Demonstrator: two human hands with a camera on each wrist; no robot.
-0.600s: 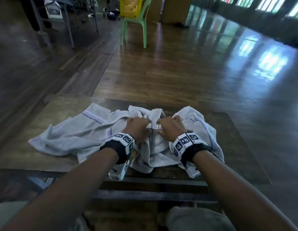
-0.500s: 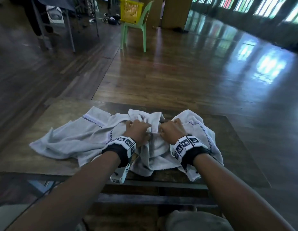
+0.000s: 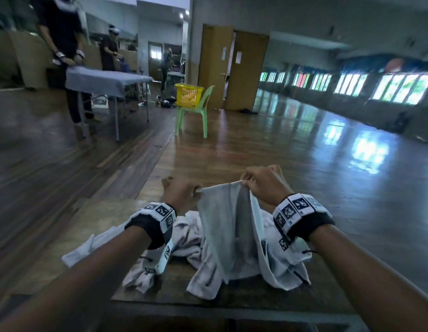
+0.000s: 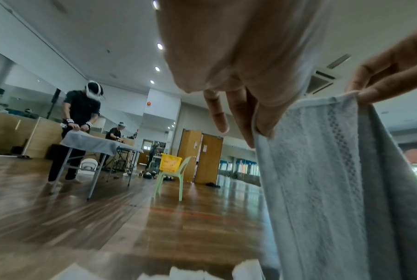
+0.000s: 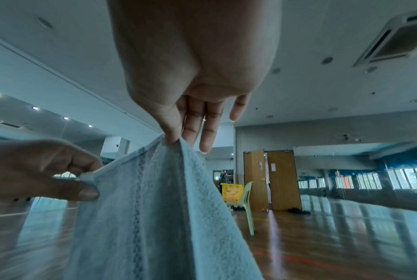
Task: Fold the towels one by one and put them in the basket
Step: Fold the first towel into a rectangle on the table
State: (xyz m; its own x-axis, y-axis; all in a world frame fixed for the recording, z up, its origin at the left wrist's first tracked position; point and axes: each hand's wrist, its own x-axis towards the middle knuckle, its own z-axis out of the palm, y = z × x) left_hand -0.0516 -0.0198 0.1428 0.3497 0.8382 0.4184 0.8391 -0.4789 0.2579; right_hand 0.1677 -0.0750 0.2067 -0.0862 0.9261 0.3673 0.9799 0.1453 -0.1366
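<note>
Head view shows two hands, left hand [image 3: 182,190] and right hand [image 3: 263,185], each pinching one towel [image 3: 222,226] raised above a crumpled heap [image 3: 186,238] on the bench [image 3: 100,212], one yellow basket [image 3: 188,95] beyond.

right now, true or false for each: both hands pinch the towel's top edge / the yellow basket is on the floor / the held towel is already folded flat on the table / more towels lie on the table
1. Both the left hand and right hand pinch the top edge of the towel. True.
2. The yellow basket sits on the floor. False: it rests on the green chair.
3. The held towel lies folded flat. False: it hangs from the hands, raised above the table.
4. More towels lie crumpled on the table. True.
</note>
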